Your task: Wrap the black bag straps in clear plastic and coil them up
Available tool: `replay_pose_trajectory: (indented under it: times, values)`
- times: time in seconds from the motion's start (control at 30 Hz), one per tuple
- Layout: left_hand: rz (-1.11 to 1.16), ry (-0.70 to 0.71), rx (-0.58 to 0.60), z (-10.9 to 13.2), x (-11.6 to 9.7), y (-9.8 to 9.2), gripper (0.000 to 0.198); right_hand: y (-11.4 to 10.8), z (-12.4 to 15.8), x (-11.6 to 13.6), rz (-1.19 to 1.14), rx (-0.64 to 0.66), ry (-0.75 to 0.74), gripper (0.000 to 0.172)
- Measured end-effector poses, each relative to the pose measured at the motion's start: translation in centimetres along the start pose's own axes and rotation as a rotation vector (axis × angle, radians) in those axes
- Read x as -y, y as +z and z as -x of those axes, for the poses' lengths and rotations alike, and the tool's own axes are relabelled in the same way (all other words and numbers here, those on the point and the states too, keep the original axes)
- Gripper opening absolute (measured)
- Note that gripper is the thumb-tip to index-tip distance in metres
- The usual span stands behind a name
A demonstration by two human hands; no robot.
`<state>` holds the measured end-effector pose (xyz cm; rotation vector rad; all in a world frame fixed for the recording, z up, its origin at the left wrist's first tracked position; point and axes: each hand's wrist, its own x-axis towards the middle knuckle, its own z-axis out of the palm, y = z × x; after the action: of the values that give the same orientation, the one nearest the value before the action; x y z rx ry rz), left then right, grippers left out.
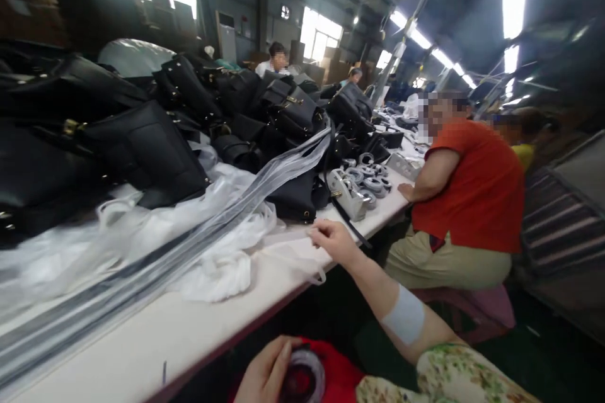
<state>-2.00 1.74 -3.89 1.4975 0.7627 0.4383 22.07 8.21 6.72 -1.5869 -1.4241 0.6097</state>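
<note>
Low over my lap, my left hand (267, 368) is closed around the side of a roll of tape (319, 368), a pale ring with red cloth showing through its middle. My right hand (333, 240) reaches over the table's edge with fingers curled and pressed together. Whatever it pinches, if anything, is too small to make out. Just beyond those fingertips lies the lower corner of a black handbag (295, 198). A thin translucent strip (302, 269) loops over the table edge below the right hand.
Black handbags (146, 151) are piled along the table (127, 340). White wrapping (222, 271) and a long bundle of grey strips (189, 252) lie in front. Several tape rolls (373, 184) sit by a grey tape dispenser (347, 195). A person in red (477, 189) sits at the right.
</note>
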Motion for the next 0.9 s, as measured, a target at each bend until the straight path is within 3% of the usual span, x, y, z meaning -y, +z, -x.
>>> replay_pose_trajectory:
  times: [0.1, 0.2, 0.27, 0.37, 0.47, 0.53, 0.73, 0.9]
  values:
    - [0.024, -0.033, 0.015, -0.5, -1.4, 1.6, 0.047, -3.5, 2.5, -3.7, -0.048, -0.09, 0.089, 0.026]
    - [0.061, -0.058, 0.004, -1.1, -1.9, 3.3, 0.046, -6.2, 5.7, -4.9, -0.023, -0.077, 0.051, 0.025]
    - [0.111, -0.098, -0.017, -1.5, -2.0, 4.4, 0.047, -7.7, 8.2, -4.7, -0.003, 0.011, -0.007, 0.022]
    - [0.242, -0.212, -0.027, -1.9, -2.1, 6.0, 0.051, -9.1, 11.3, -3.9, 0.084, 0.256, -0.131, 0.018]
    - [0.34, -0.277, -0.047, -2.3, -2.3, 7.0, 0.05, -9.4, 13.3, -3.3, 0.213, 0.47, -0.294, 0.013]
    - [0.341, -0.276, -0.059, -2.4, -2.5, 7.4, 0.049, -8.9, 14.2, -3.1, 0.328, 0.511, -0.406, 0.012]
    - [0.125, -0.211, -0.113, -2.4, -3.3, 7.7, 0.044, -7.1, 15.4, -2.8, 0.6, 0.407, -0.638, 0.02]
    - [0.042, -0.209, -0.119, -2.1, -3.7, 7.5, 0.043, -6.4, 15.5, -2.6, 0.65, 0.38, -0.711, 0.021]
